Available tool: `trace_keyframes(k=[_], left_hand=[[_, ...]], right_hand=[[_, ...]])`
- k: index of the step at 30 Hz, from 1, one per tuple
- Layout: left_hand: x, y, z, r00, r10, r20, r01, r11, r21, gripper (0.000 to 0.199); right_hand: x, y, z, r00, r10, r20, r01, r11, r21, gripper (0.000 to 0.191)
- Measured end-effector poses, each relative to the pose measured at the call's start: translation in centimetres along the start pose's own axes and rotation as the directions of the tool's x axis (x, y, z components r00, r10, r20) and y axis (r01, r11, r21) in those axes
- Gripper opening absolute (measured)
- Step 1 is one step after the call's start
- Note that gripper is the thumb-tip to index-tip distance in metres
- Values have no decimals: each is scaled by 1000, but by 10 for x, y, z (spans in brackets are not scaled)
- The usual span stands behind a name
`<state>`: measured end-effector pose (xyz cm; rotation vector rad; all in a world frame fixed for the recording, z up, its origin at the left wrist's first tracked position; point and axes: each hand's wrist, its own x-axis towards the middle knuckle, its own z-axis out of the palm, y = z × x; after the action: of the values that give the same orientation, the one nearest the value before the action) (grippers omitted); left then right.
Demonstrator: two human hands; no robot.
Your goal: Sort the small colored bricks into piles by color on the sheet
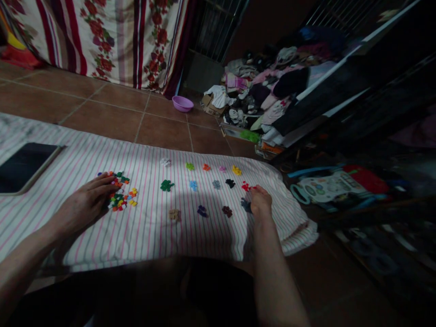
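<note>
My left hand (93, 193) lies over the edge of a mixed pile of small coloured blocks (120, 200), its fingers stretched out and touching some of them. Across the cloth, my right hand (261, 200) has its fingers pinched at a small red pile (245, 186); whatever is between the fingertips is too small to make out. A dark grey-blue pile (245, 205) sits beside that hand, partly covered by it. Between the hands lie separate one-colour piles, among them dark green (166, 185), light blue (193, 185), black (230, 183), yellow (236, 170), tan (174, 215) and brown (227, 211).
A striped cloth (143, 236) covers the low surface under the blocks. At far left rests a tablet (27, 168). Beyond, on the tiled floor (163, 131), stand a purple basin (183, 104) and a heap of clothes (262, 86). A flowered curtain (119, 41) hangs behind.
</note>
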<state>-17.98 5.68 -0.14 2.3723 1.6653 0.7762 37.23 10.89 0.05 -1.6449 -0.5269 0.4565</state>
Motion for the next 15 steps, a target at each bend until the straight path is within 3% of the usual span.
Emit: trace_keyframes(k=[9, 15], left_hand=[[0, 2, -2, 1000, -19, 5, 19, 1000, -19, 49], [1, 3, -3, 1000, -30, -4, 30, 999, -39, 43]], right_hand=[[-3, -1, 3, 992, 124, 25, -125, 990, 59, 28], [-9, -6, 5, 998, 48, 27, -48, 999, -3, 28]])
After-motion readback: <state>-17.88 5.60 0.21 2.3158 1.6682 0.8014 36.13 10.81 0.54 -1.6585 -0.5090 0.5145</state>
